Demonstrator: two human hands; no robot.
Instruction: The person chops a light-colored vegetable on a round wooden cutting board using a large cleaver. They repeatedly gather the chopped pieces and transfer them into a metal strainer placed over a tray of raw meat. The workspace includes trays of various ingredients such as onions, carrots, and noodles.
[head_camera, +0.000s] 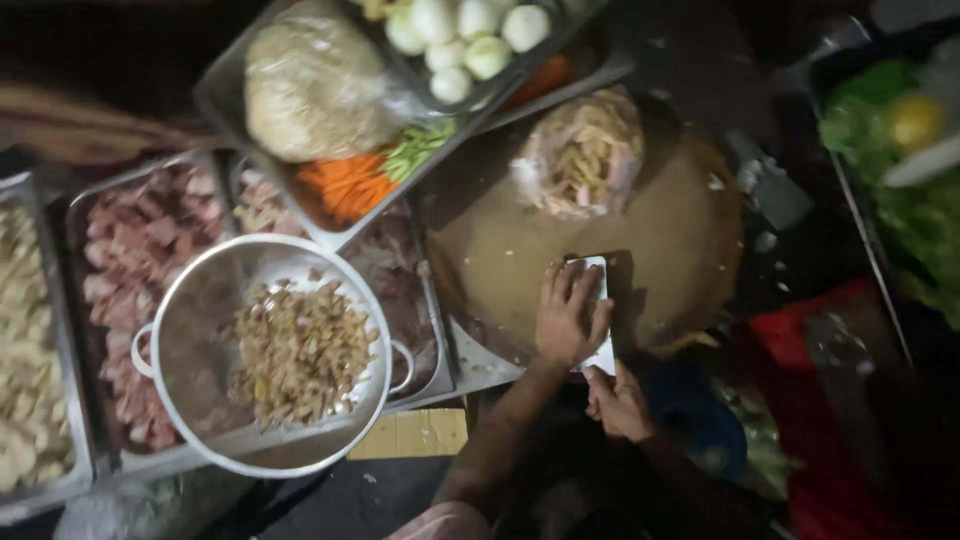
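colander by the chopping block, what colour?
White colander, holding brownish chopped pieces; head view.

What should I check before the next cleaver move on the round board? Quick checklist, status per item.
1. Left hand flat on the cleaver blade: ok.
2. Right hand at the handle end: ok; the grip itself is hidden.
3. Fingers away from the cutting edge: cannot tell.
4. Bag of food apart from the blade: ok.
5. Bare space on the round chopping board: ok.
6. Colander sits off the board: ok.
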